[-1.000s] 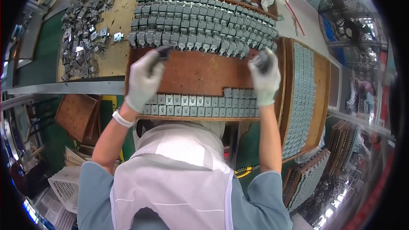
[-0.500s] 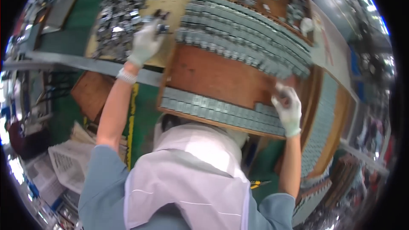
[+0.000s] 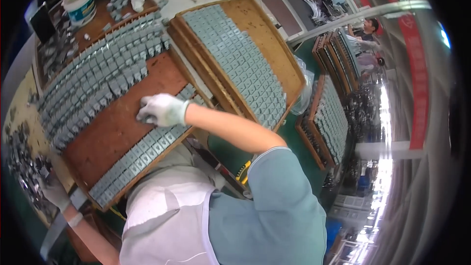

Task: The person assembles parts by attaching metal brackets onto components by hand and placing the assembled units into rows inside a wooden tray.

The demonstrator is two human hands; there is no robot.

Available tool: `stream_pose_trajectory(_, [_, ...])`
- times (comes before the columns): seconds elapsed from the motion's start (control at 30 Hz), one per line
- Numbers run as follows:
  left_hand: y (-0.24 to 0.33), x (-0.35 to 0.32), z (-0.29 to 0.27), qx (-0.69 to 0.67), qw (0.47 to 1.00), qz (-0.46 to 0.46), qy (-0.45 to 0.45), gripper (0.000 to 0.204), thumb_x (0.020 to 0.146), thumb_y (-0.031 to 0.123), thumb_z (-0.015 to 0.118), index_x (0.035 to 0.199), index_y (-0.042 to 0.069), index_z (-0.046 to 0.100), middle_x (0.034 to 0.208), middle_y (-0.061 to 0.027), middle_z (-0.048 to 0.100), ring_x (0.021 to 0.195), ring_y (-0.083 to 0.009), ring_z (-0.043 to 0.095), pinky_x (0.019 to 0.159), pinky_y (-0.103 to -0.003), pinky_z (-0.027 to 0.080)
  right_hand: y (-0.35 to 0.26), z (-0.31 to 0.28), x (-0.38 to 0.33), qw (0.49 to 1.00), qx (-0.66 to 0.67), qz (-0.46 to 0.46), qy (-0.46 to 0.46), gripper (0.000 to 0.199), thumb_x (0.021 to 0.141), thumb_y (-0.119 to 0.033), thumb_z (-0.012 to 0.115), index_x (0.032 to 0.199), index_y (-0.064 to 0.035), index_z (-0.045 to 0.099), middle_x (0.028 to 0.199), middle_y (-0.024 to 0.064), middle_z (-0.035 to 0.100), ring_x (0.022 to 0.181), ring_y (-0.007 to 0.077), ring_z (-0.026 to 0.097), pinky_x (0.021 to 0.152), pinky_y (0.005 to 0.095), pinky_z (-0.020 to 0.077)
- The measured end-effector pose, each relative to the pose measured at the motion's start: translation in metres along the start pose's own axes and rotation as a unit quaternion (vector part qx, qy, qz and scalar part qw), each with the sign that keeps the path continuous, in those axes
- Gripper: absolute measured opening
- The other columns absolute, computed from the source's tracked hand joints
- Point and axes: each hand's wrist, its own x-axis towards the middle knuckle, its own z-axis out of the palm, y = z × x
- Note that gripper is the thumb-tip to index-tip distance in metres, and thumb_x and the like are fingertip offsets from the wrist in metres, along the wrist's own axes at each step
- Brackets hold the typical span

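- Nearest the camera: a pale apron over a teal shirt; both forearms run out from here, well apart from each other.
- Left hand (image 3: 53, 192), white-gloved, is at the far-left rim of view, down at a loose heap of dark metal parts (image 3: 22, 159). Too blurred and bent at the rim for me to tell whether its fingers are closed on a part.
- Right hand (image 3: 162, 109), also gloved, lies palm down on the brown wooden tray (image 3: 110, 127), fingers curled loosely, touching the near row of grey moulded pieces (image 3: 142, 149) along the tray's near edge. It grips nothing that I can make out.
- My reading of the step: filling the tray row by row, with one hand fetching from the heap and the other steadying the laid row. The next move would call for a piece carried over and seated flush beside the last one without nudging the row.
- Farther on the same tray: dense grey rows (image 3: 98, 81), with bare wood between them and the near row.
- Right of it: a second wooden tray (image 3: 274, 49), tilted and largely full.
- Far left: a white tub (image 3: 80, 2) on the bench.
- Room: stacked trays (image 3: 328, 118) at right, green floor, other workers in the far right background.
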Motion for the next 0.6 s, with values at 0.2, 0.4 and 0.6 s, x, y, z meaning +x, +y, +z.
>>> stream_pose_trajectory(0.2, [0.078,0.021,-0.023,-0.451,0.883,-0.123,-0.028,0.032,0.101,0.001,0.054,0.132,-0.004,0.059,0.136,-0.0122,0.061,0.121,-0.023,0.061,0.103,-0.034,0.048,-0.013,-0.01,-0.001,0.997,-0.021,0.009,-0.078,0.018,0.072,-0.005,0.065,0.087,-0.0133,0.071,0.096,0.0101,0.065,0.086,0.0318,0.068,0.075,0.0434,0.0552])
stream_pose_trajectory(0.4, [0.106,0.002,-0.054,-0.595,0.763,-0.172,-0.183,0.032,0.102,0.024,0.057,0.12,-0.002,0.063,0.115,-0.0084,0.068,0.1,-0.0151,0.064,0.083,-0.029,0.052,-0.011,0.006,0.021,0.999,0.031,-0.027,-0.032,0.013,0.072,-0.007,0.068,0.082,-0.0148,0.07,0.088,0.0093,0.066,0.085,0.0322,0.067,0.074,0.0433,0.0549])
stream_pose_trajectory(0.6, [0.218,-0.042,-0.036,-0.713,0.609,-0.257,-0.231,0.038,0.102,0.035,0.056,0.119,0.002,0.065,0.108,-0.0055,0.068,0.086,-0.0087,0.057,0.079,-0.027,0.047,-0.065,-0.011,0.038,0.827,0.556,0.079,0.018,0.04,0.081,-0.01,0.077,0.119,-0.0011,0.068,0.112,0.0079,0.071,0.101,0.0156,0.068,0.093,0.0312,0.0542])
